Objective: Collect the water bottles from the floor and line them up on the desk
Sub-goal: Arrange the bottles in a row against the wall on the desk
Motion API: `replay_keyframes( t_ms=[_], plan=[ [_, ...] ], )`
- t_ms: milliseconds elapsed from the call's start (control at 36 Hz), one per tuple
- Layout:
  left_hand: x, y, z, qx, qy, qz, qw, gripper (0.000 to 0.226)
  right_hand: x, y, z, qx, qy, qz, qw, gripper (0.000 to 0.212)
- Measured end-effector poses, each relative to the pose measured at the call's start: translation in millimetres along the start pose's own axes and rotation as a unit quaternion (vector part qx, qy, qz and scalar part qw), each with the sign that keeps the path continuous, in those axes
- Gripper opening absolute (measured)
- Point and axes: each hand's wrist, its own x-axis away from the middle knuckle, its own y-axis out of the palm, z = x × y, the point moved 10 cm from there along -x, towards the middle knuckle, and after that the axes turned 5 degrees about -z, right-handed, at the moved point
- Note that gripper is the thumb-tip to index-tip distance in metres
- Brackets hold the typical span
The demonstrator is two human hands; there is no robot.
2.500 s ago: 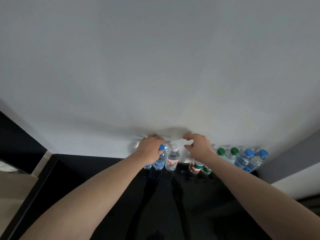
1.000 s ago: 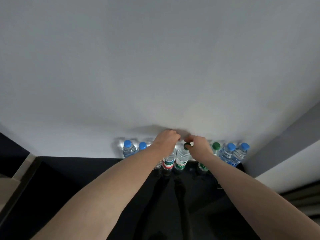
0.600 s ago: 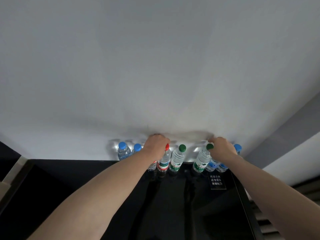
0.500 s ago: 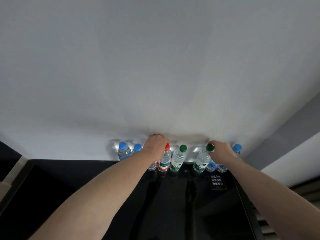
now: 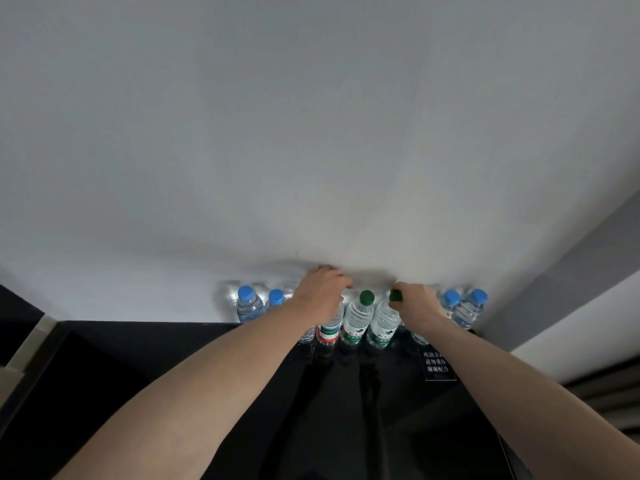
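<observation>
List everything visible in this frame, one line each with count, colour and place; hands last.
Blue-capped bottles, left: two, clear with blue caps, left end of the row against the wall.
Red-labelled bottle: one, clear, cap hidden under the left hand.
Green-capped bottles: two, clear with green labels, middle of the row.
Blue-capped bottles, right: two, right end of the row; another bottle partly hidden behind the right wrist.
Desk: one, glossy black.
Sign: one, black with white text, on the desk at right.
Wall: white.
Left hand: grips the red-labelled bottle's top.
Right hand: holds a green-capped bottle's top.
</observation>
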Motion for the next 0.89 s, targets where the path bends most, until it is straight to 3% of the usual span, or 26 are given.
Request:
replay_keyframes(
  t_ms=[167,278,444,611,889],
  plan=[
    [-6,10,43,0.033,0.072,0.0,0.997,0.052,3,-2,-7,0.001,-0.013,-0.01,1.0,0.025],
    [-16,15,65,0.0,0.09,-0.016,0.996,0.06,11,-26,5,0.025,-0.035,0.025,0.999,0.041],
    [-30,23,86,-0.018,0.104,-0.024,0.994,0.075,17,-66,70,0.006,0.004,0.102,0.995,0.025],
    [-44,29,95,-0.042,0.089,-0.027,0.995,0.058,23,-54,138,-0.004,0.119,0.033,0.992,0.058],
    [-85,21,157,-0.006,0.117,0.022,0.993,0.046,21,-53,169,-0.072,0.132,0.095,0.984,0.057]
  ],
)
